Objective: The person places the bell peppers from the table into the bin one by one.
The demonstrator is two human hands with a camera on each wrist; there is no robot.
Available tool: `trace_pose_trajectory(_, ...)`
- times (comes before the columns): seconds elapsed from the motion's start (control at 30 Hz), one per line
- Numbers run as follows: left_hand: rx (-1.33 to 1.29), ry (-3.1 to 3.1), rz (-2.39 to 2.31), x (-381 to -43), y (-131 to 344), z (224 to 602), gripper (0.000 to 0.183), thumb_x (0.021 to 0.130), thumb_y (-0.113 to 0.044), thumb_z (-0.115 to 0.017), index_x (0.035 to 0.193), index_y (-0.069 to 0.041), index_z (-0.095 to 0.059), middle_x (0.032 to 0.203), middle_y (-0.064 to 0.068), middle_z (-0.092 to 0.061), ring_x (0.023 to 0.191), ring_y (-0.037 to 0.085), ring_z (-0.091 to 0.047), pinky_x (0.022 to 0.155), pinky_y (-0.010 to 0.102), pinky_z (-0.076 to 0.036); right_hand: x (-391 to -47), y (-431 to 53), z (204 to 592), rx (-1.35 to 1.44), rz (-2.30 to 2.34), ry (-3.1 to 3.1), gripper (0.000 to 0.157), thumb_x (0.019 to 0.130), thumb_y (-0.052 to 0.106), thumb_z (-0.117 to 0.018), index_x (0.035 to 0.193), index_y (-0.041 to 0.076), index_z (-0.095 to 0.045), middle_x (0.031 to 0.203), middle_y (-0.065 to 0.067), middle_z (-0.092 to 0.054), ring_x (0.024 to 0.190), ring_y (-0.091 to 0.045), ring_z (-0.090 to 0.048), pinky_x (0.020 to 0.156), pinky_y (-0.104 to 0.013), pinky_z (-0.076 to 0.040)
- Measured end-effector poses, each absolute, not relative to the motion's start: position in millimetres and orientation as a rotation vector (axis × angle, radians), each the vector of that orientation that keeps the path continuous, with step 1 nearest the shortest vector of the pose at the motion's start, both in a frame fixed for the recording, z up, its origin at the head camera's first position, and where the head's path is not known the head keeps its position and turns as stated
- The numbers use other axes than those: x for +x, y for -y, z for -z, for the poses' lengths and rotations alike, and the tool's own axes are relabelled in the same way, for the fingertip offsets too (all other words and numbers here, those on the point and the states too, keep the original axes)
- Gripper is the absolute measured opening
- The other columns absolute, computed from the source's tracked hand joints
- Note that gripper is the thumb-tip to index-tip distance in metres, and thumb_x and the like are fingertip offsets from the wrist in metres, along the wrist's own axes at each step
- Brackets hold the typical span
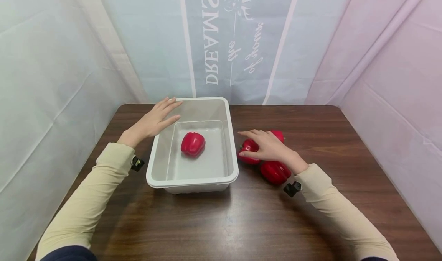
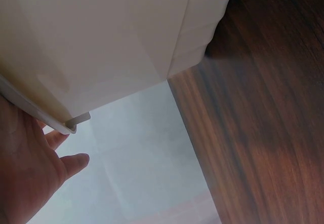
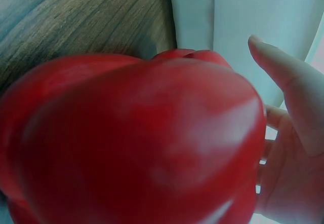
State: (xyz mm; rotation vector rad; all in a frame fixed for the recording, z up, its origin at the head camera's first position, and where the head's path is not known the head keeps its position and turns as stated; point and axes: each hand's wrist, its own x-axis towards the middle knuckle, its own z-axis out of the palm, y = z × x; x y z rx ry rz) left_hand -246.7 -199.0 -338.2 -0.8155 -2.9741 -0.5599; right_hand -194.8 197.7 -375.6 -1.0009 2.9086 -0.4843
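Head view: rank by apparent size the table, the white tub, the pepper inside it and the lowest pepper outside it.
1. Table
2. White tub
3. Pepper inside and lowest pepper outside: too alike to rank

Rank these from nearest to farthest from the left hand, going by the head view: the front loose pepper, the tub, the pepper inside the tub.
From the left hand:
1. Tub: its left rim is right at the hand.
2. Pepper inside the tub: on its floor, to the hand's right.
3. Front loose pepper: on the table, past the tub's right side.
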Motion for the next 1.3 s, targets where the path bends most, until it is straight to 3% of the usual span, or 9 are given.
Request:
trace_pose_trajectory(0.93, -0.819, 2.96, 0.566, -246.6, 200.6, 341.8, 0.061, 0.095, -0.055, -0.035, 0.148, -0.027, -0.022, 0.156, 0.007, -0.013, 0.143, 0.027, -0.001, 0.11, 0.059, -0.009, -193.5, -192.6, 380.5, -0.986, 0.436, -2.848, 0.076, 0.075, 0.055, -0.068, 0.139, 0.022, -0.043, 0.127, -0.009, -0.056, 0.113, -0.024, -0.055, 0.098, -0.057, -0.037)
trace_pose_trajectory(1.3, -0.822, 2.951, 0.574, -245.6, 200.7, 339.9, 0.061, 0.095, -0.054, -0.036, 0.148, -0.027, -0.023, 0.155, 0.008, -0.014, 0.143, 0.028, -0.001, 0.111, 0.058, -0.009, -192.9, -191.2, 379.6, -1.024, 0.406, -2.852, 0.074, 0.075, 0.053, -0.068, 0.136, 0.017, -0.047, 0.126, -0.01, -0.057, 0.112, -0.025, -0.056, 0.097, -0.056, -0.038)
